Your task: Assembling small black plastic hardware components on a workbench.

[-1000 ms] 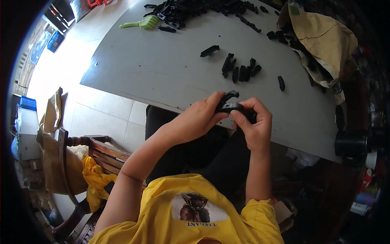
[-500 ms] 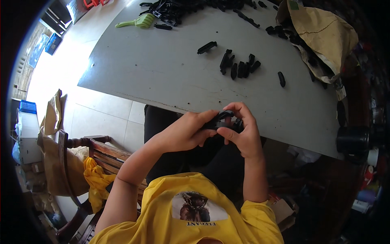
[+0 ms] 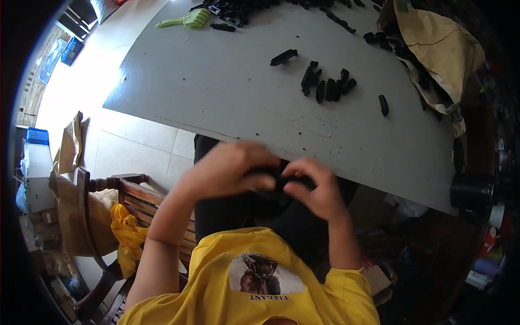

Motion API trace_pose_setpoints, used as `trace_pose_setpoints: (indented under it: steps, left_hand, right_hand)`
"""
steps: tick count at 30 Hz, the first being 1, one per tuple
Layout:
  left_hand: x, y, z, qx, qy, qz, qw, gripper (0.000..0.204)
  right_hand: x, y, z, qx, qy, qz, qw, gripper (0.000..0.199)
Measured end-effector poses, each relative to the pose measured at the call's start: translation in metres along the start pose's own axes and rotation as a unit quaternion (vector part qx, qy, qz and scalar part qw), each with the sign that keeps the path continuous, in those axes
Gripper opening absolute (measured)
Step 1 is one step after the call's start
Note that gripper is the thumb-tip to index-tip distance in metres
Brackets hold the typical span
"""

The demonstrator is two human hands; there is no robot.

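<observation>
Left hand (image 3: 227, 169) curled, right hand (image 3: 319, 189) beside it, thumb and fingers parted; can't tell whether I grip anything.

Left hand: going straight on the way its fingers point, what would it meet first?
Likely the right hand, opposite the left hand. The space between is dark and blurred, so depth and anything held there are unclear.

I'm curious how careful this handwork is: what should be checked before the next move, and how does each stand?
1. Left hand in sharp view: not ok, blurred.
2. Something held with the right hand: cannot tell; black trousers lie behind.
3. Loose black pieces on the table, apart from both hands: ok.
4. Green tool apart from both hands: ok.
5. Paper bag closed: not ok, mouth open.
</observation>
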State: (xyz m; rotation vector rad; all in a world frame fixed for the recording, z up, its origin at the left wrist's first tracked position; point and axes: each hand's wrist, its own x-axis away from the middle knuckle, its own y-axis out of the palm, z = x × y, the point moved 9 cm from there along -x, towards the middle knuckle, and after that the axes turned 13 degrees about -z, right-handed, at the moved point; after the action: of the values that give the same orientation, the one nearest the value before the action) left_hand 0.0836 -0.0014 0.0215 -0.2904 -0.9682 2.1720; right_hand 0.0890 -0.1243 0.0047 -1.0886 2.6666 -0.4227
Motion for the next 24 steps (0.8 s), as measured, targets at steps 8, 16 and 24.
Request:
trace_pose_setpoints:
  steps: [8, 16, 24]
  left_hand:
    - [-0.093, -0.091, -0.080, -0.244, -0.175, 0.322, 0.898, 0.026]
    - [-0.070, -0.057, -0.097, 0.057, -0.118, 0.266, 0.955, 0.017]
    - [-0.055, -0.023, -0.022, 0.178, -0.047, 0.192, 0.964, 0.028]
  right_hand:
    - [-0.071, -0.081, 0.008, 0.422, 0.111, 0.178, 0.882, 0.015]
    - [-0.050, -0.075, 0.016, 0.217, 0.030, 0.190, 0.957, 0.021]
    - [-0.032, -0.057, 0.017, -0.273, -0.013, 0.217, 0.937, 0.017]
